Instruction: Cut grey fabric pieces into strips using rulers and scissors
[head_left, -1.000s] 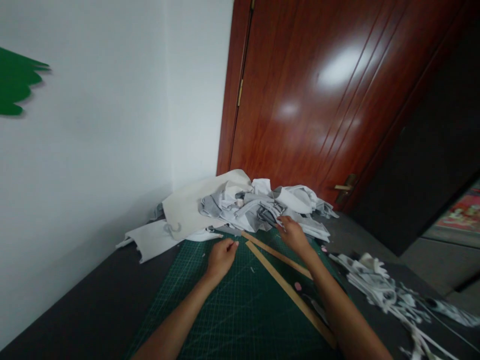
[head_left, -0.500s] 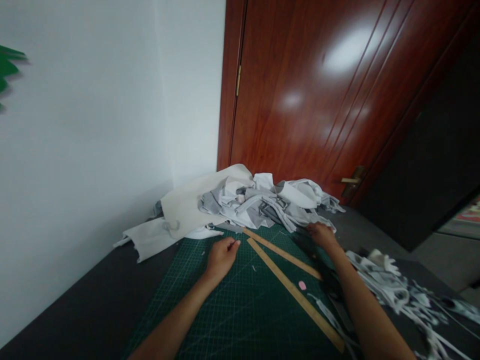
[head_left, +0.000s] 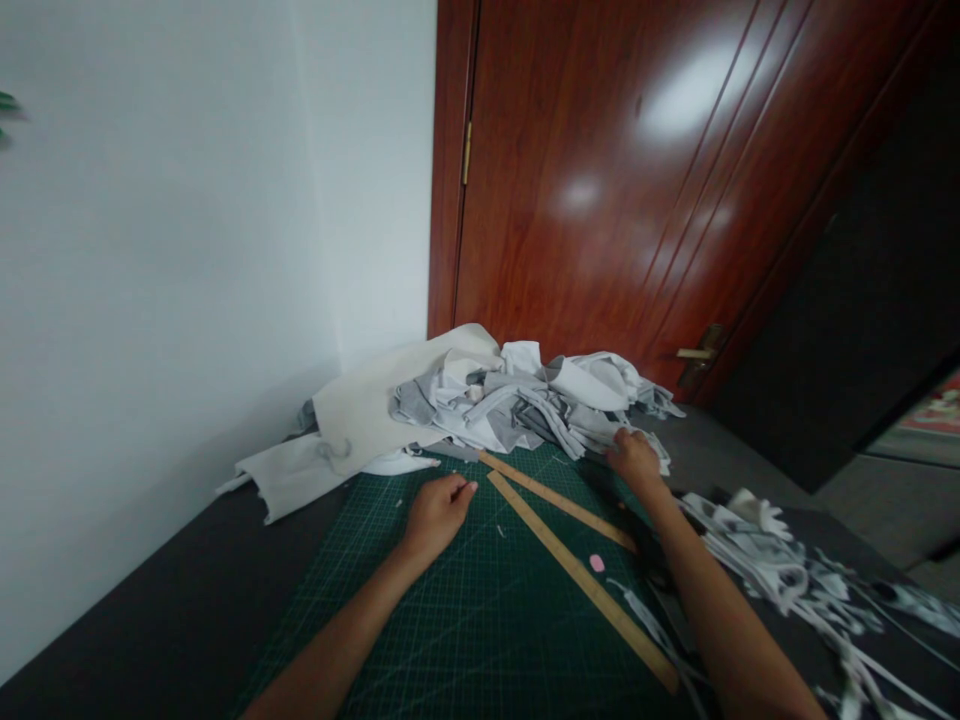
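Note:
My left hand [head_left: 441, 515] hovers over the green cutting mat [head_left: 420, 620], thumb and fingers pressed together, with nothing visible in them. Just right of it lie two wooden rulers, a longer one [head_left: 577, 575] and another [head_left: 559, 500] behind it, nearly meeting at their far ends. My right hand [head_left: 634, 462] is at the near right edge of a pile of grey and white fabric [head_left: 517, 405]. Its fingers are curled, and their tips are partly hidden, so what they grip cannot be made out. A small pink piece [head_left: 597, 563] lies between the rulers.
Cream fabric [head_left: 390, 400] spreads left of the pile against the wall. Fabric scraps and strips [head_left: 765, 560] lie on the dark table [head_left: 187, 590] right of my right forearm. A pale, thin tool [head_left: 641, 610] rests beside the longer ruler. Behind stands a brown wooden door [head_left: 570, 180].
The view has shifted slightly to the right. My right hand has risen a little against the fabric edge. My left hand keeps nearly the same pose and place.

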